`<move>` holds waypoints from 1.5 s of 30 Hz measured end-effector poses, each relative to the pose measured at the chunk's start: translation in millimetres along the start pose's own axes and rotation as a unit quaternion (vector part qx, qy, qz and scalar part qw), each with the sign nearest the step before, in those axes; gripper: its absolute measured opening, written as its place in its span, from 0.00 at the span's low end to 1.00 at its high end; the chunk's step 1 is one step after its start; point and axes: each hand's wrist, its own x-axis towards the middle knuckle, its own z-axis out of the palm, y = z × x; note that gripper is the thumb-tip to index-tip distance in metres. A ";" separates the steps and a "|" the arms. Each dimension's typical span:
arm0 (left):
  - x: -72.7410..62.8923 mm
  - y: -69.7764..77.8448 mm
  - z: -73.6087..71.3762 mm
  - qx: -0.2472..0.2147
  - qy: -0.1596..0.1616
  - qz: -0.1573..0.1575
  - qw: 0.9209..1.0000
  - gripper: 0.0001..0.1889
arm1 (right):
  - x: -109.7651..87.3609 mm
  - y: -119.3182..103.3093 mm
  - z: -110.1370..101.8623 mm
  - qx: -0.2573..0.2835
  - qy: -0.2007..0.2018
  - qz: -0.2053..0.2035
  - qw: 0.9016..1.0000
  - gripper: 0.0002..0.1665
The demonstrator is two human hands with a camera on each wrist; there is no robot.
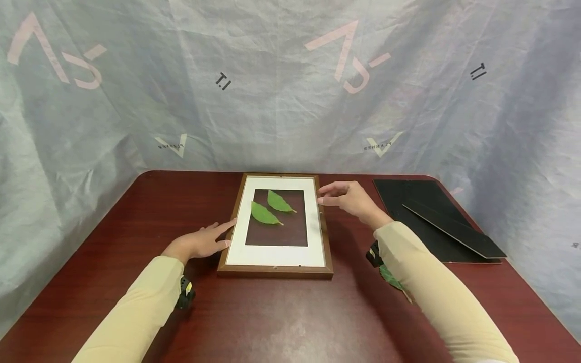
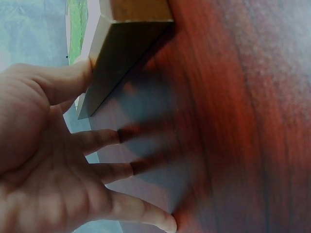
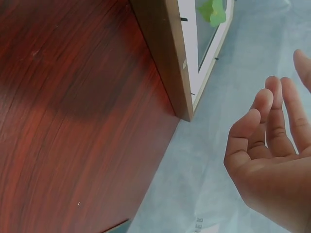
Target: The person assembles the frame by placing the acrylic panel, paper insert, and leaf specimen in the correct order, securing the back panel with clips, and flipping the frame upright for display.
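Note:
A brown wooden picture frame (image 1: 275,272) with a white mat (image 1: 277,256) lies flat on the table. Two green leaves rest within the mat's window: one upper leaf (image 1: 279,201) and one lower leaf (image 1: 263,214), which overlaps the mat's left inner edge. My left hand (image 1: 201,243) touches the left side of the frame, thumb at its edge and the other fingers spread, as the left wrist view shows. Just off the frame's right side hovers my right hand (image 1: 351,199), its fingers loosely bent and nothing between them.
On the right of the reddish table (image 1: 290,322) lies a black panel (image 1: 399,194), with a narrower black piece (image 1: 454,229) slanted across it. Another leaf (image 1: 391,277) sits partly beneath my right forearm. A grey printed cloth (image 1: 272,111) hangs around the back and sides.

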 end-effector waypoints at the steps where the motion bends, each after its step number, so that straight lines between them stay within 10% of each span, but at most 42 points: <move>1: 0.3 -0.3 0.0 0.000 0.000 0.000 1.000 0.35 | -1.3 0.6 -1.6 0.001 0.002 0.001 1.000 0.22; 45: -1.0 0.1 0.5 0.014 0.005 0.022 1.000 0.34 | -105.7 59.4 -61.3 -0.034 0.030 0.021 0.999 0.26</move>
